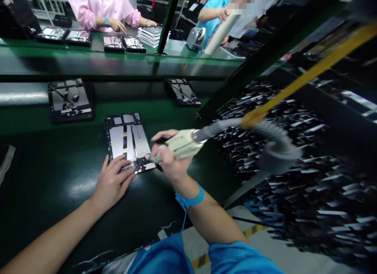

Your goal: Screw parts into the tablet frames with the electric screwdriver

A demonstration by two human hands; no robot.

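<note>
An opened tablet chassis [127, 140] with silver panels lies on the green work surface [59, 179] in front of me. My left hand [111, 183] lies flat on its near left corner, fingers stretched out. My right hand [168, 158] is wrapped around a beige electric screwdriver [182, 144], whose tip points at the chassis's near right corner. A grey cable and a yellow cord [309, 73] run from the tool up to the right. A blue wrist strap [190, 199] circles my right wrist.
Two more chassis [70, 99] [182, 92] lie on the belt behind. Across the line, a person in pink [103, 9] and another in blue [213, 15] work beside trays and a tape dispenser [196, 37]. A blurred rack of parts [294, 168] fills the right.
</note>
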